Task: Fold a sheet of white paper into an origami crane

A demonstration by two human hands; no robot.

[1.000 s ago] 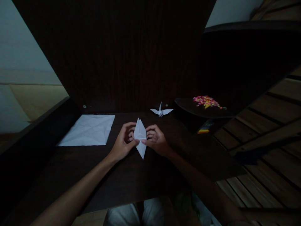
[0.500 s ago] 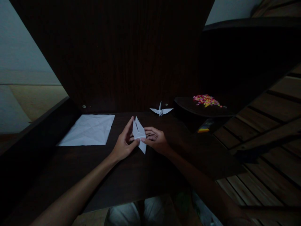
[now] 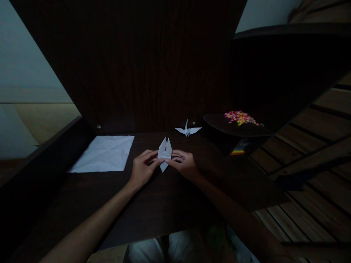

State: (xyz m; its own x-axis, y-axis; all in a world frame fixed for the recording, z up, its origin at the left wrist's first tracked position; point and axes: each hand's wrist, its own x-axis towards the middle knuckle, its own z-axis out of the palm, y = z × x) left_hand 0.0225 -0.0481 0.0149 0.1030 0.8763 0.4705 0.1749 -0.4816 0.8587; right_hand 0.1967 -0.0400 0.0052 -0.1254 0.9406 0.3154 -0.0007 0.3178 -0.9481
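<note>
Between my two hands is a piece of folded white origami paper [image 3: 165, 149], with two narrow points at its far end and a single point toward me. My left hand [image 3: 144, 167] pinches its left edge, thumb on top and fingers behind. On the other edge, my right hand [image 3: 183, 163] grips the same way, its thumb near the left thumb at the crease. Some fingertips are hidden behind the paper. Beyond the hands, a finished white paper crane [image 3: 188, 131] stands with wings spread. To the left lies a creased flat sheet of white paper [image 3: 105, 153].
The dark wooden desk [image 3: 131, 208] has a raised side panel [image 3: 49, 153] on the left and a tall back panel. At right, a curved shelf [image 3: 219, 122] carries a pile of small colourful pieces [image 3: 240, 117]. Below it sits an object with rainbow stripes [image 3: 237, 151].
The folded paper has turned more upright and its far end has tipped, so it looks shorter. My left fingers have come down from its far tip to its side.
</note>
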